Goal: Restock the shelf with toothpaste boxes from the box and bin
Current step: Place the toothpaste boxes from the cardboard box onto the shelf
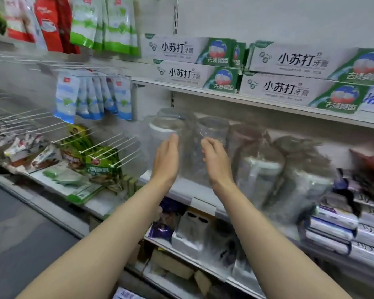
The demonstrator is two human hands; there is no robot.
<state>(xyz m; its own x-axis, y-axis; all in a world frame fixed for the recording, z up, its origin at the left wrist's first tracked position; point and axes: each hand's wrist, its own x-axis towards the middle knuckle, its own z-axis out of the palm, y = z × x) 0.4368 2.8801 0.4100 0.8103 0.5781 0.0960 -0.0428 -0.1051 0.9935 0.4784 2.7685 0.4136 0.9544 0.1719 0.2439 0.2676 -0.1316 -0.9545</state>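
White and green toothpaste boxes lie stacked two high on the upper shelf, with a second stack to their right. Both my hands are raised in front of the shelf below, palms facing each other, holding nothing. My left hand has straight fingers and its fingertips are near a clear plastic jug with a white lid. My right hand has loosely curled fingers in front of another clear jug. The supply box and bin are out of view.
Clear plastic jugs fill the middle shelf. Blue and white pouches hang on hooks at the left, with green bags and bare wire hooks below. Packaged goods sit on the lower shelves. The aisle floor lies at lower left.
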